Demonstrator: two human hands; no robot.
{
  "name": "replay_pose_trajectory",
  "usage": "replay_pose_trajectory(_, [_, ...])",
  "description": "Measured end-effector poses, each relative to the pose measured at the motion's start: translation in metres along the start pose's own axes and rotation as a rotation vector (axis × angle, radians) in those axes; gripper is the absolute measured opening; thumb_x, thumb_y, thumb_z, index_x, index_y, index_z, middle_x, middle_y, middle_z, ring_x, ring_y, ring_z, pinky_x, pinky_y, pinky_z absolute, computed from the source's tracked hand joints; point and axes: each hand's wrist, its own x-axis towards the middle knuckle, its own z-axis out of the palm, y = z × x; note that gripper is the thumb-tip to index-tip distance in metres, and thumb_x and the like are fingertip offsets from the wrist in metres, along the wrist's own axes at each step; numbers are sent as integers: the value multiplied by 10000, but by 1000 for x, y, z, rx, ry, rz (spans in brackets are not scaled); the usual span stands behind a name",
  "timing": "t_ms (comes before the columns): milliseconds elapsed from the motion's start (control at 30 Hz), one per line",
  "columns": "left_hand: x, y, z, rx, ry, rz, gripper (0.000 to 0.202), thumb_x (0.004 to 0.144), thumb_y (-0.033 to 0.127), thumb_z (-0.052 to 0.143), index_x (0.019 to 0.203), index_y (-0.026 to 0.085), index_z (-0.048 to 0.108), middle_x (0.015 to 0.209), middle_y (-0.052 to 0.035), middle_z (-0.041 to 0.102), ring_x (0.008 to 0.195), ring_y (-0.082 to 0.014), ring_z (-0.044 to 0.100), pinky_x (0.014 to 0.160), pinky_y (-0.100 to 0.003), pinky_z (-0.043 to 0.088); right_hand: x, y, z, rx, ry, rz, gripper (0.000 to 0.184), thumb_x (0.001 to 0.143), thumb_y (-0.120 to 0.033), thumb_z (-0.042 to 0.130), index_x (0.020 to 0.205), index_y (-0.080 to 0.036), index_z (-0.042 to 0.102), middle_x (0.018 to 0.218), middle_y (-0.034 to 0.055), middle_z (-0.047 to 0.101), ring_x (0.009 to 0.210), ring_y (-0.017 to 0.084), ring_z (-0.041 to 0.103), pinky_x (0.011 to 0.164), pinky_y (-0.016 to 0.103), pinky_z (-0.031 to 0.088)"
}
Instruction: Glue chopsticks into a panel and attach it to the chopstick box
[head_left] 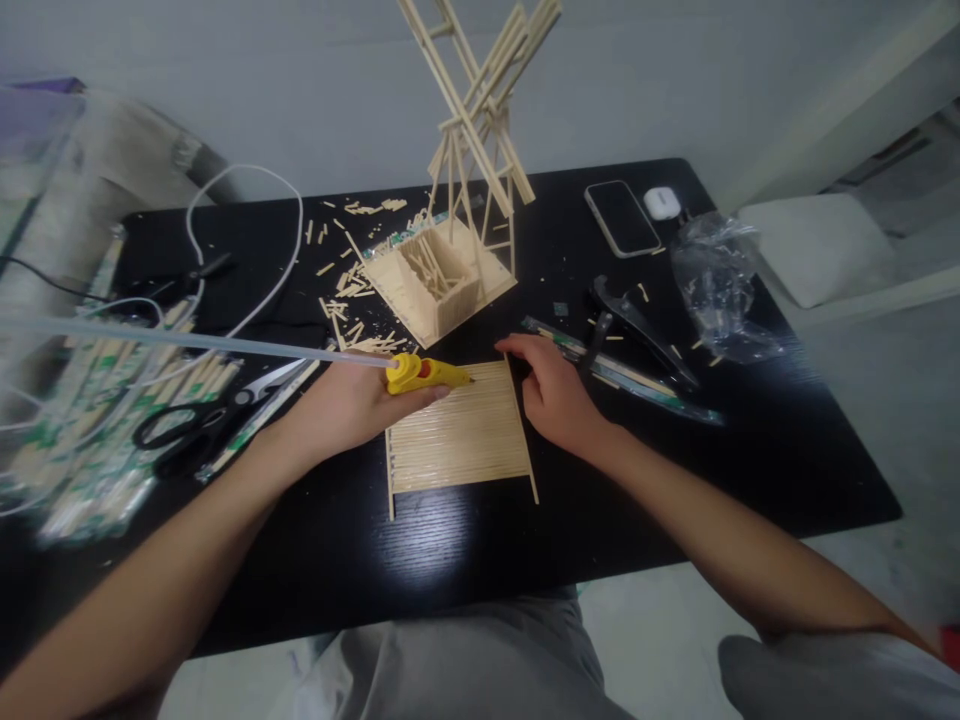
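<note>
Black table (637,530), grey wall (300,110), left grip (346,402) around glue gun (427,375), right grip (556,392) holding stick panel (459,440)

No lettering, brand or number can be read. Green printed patches stand on the clear wrappers of the stick packs (112,430) to the left of the yellow glue gun (431,375), but they are too blurred to make out. The green print on the long clear sleeve (694,410) to the glue gun's right is likewise too small to read.
</note>
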Motion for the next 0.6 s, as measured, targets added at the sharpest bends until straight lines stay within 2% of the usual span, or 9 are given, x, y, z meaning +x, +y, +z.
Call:
replay_pose_trajectory(167, [6,6,3,-6,1,9,430,964,643,631,1013,257,815,922,-34,817,809,-235,736,706,-333,512,0,-2,-1,4,-11,14,688,742,76,425,1319,-233,640,1366,136,703,1383,291,634,1187,576,544])
replay_pose_trajectory(433, [11,8,9,3,0,23,466,977,650,639,980,220,819,848,-44,802,711,-216,694,634,-332,475,1,-2,-1,27,-17,21,710,731,80,433,1331,-242,634,1382,129,696,1373,293,630,1194,576,531])
replay_pose_trajectory(600, [8,7,7,-44,-30,0,494,971,668,642,1080,220,819,981,-62,831,834,-247,742,717,-350,529,1,-2,-1,32,-9,17,686,723,77,439,1311,-206,653,1359,146,705,1367,299,634,1185,560,539])
